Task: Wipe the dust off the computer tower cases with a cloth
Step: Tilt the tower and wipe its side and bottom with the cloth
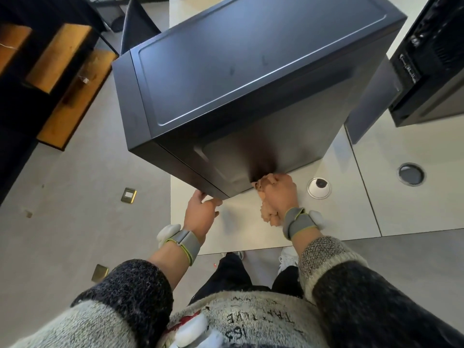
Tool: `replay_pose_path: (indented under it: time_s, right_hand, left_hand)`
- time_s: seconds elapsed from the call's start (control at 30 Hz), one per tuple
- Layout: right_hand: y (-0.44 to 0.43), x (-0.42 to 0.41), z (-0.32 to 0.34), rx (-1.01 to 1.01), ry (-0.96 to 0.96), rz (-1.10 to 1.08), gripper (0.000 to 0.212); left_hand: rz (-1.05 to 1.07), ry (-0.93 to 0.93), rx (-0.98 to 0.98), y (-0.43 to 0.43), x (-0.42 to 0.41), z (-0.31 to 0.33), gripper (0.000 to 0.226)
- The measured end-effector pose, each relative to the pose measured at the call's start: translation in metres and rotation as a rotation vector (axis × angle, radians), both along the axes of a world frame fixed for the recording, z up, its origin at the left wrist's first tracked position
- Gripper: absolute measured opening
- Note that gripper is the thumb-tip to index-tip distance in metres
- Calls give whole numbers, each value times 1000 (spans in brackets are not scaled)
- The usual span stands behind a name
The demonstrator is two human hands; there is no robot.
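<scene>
The matte black metal computer tower case (251, 71) sits on the white desk (351, 209). The left hand (200, 214) curls its grip round the near bottom corner. The right hand (278, 194) clenches a crumpled peach cloth (270, 217) against the case's lower face.
</scene>
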State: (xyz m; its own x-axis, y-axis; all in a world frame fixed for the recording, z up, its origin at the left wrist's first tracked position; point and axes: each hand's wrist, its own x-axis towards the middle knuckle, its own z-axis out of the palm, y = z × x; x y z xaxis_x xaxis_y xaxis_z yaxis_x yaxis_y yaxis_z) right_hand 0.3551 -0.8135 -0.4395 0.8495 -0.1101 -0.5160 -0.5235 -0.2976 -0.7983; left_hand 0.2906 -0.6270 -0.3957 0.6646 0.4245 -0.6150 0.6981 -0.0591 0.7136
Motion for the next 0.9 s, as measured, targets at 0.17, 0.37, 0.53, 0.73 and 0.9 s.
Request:
replay_pose_path:
  time_s: [0.17, 0.37, 0.53, 0.73, 0.9]
  right_hand:
    - [1, -6, 16, 88, -117, -61, 13]
    - [15, -10, 6, 57, 9, 64, 18]
    - [20, -14, 10, 201, 24, 0, 17]
    - [28, -17, 5, 119, 82, 112, 11]
    - [35, -20, 7, 282, 123, 74, 18]
  left_hand:
    - [-3, -5, -16, 1, 0, 3, 46]
    - [10, -11, -32, 0, -3, 8, 42]
    - [39, -54, 8, 4, -6, 12, 43]
    - [90, -56, 1, 3, -13, 11, 51]
    - [135, -102, -18, 10, -19, 21, 45]
